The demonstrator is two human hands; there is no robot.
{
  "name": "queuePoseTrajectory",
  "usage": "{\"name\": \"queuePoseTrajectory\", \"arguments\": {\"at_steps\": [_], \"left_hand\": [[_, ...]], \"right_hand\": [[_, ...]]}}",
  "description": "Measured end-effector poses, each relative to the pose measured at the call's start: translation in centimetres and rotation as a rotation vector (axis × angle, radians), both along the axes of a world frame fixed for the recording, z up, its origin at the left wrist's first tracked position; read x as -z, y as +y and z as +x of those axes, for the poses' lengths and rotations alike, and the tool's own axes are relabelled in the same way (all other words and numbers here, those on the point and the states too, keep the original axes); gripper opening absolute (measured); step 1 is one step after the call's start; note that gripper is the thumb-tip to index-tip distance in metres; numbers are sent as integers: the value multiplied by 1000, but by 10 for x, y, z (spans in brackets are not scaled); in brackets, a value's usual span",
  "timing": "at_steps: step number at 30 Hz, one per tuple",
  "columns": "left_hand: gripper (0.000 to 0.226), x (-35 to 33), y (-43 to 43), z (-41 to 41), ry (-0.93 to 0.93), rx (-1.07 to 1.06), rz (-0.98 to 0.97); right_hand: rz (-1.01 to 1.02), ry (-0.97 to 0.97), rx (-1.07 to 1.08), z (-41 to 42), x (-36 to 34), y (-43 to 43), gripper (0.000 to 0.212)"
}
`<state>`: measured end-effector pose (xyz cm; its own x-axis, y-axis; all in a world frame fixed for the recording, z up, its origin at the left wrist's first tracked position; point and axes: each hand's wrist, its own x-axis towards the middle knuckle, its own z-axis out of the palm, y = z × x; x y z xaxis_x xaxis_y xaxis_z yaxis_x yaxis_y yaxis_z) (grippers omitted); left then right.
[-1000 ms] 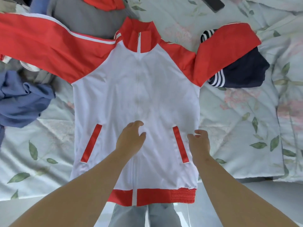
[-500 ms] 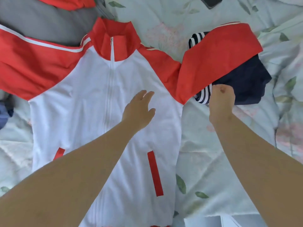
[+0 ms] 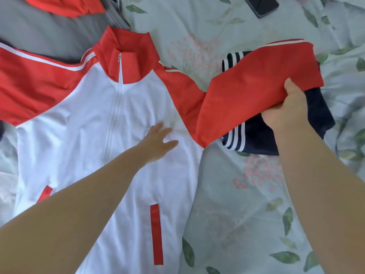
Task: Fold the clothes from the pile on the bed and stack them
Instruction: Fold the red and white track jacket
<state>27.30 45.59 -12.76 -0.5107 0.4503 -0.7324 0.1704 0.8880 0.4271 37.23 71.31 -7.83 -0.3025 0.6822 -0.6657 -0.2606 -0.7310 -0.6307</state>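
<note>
A white zip jacket (image 3: 83, 135) with red collar, red sleeves and red pocket trims lies front up on the bed. My left hand (image 3: 158, 141) rests flat on its chest, fingers straight, right of the zip. My right hand (image 3: 286, 109) grips the lower edge of the jacket's red right sleeve (image 3: 246, 82), thumb on top and fingers under the cloth. That sleeve lies over a folded navy garment with white stripes (image 3: 256, 139). The jacket's other sleeve (image 3: 29, 86) stretches off the left edge.
The bed has a pale green quilt with leaves and pink flowers (image 3: 246, 214). A grey garment (image 3: 39, 32) and a red one (image 3: 65, 4) lie at the top left. A dark phone (image 3: 260, 4) sits at the top.
My right hand went from the jacket's hem side up to the red right sleeve and took hold of its edge. My left hand slid up the chest. The view shifted toward the jacket's top.
</note>
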Motion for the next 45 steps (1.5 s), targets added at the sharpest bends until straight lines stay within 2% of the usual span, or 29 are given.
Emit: {"name": "queuePoseTrajectory", "arguments": {"at_steps": [3,6,8,9,10,12,14,15,16,17,18,19,20,21,22,24,25,28,30,32,34,35,36,38,41,43,44,45], "left_hand": [[39,-16,-2,-10,-224,-407,190],[43,-32,-9,-20,-487,-829,347],[47,-35,-16,-26,-521,-973,409],[48,-36,-18,-28,-511,-1007,420],[49,-35,-18,-29,-496,-1015,421],[48,-34,-17,-28,-481,-984,430],[46,-31,-10,-23,-449,-904,439],[49,-29,-4,-19,-398,-817,430],[55,-26,1,-15,-312,-685,409],[62,-21,5,-10,-203,-534,381],[61,-14,8,-6,-89,-399,353],[49,-10,10,-3,19,-311,334],[31,-8,10,-4,95,-294,328],[14,-8,7,-6,119,-331,343],[9,-8,3,-10,119,-384,372],[17,-11,-9,-22,65,-538,446],[17,-15,-17,-29,2,-627,485],[15,-28,-47,-44,-180,-789,524],[20,-37,-66,-47,-131,-779,515],[12,-47,-78,-48,-120,-758,553],[19,-58,-89,-48,-293,-795,612],[32,-62,-96,-51,-395,-844,648],[45,-64,-105,-57,-483,-920,699],[61,-64,-131,-73,-562,-1100,811],[57,-60,-165,-95,-541,-1269,765],[31,-56,-175,-101,-415,-1122,651],[17,-54,-179,-101,-300,-957,561],[17,-50,-182,-102,-184,-782,480]], "right_hand": [[183,117,-128,-1,-29,-30,30],[281,26,-473,0,-30,-96,30],[159,-87,-833,8,-21,-138,24],[41,-175,-943,15,-15,-151,20],[-70,-250,-942,21,-9,-157,17],[-187,-360,-662,31,3,-151,22],[-159,-461,-270,38,11,-134,23],[-85,-495,-135,40,15,-125,19],[8,-548,-104,41,17,-120,16],[93,-622,-152,42,19,-116,32],[153,-710,-256,43,23,-113,58],[195,-772,-352,42,25,-110,73],[237,-790,-411,41,26,-108,76],[265,-769,-424,40,26,-106,68],[290,-750,-408,39,24,-104,55],[370,-745,-362,37,16,-106,26],[426,-749,-356,34,12,-109,19],[474,-724,-370,15,-2,-128,24],[364,-671,-315,-2,-14,-143,26],[287,-590,-345,-21,-32,-164,25],[196,-330,-498,-40,-53,-190,23],[100,-163,-606,-49,-62,-203,20],[28,-78,-711,-56,-68,-215,23],[46,-151,-813,-66,-69,-228,34],[130,-457,-639,-69,-51,-233,20],[81,-578,-632,-64,-35,-239,13],[62,-625,-656,-60,-28,-244,11],[54,-661,-686,-54,-20,-250,14]]}}
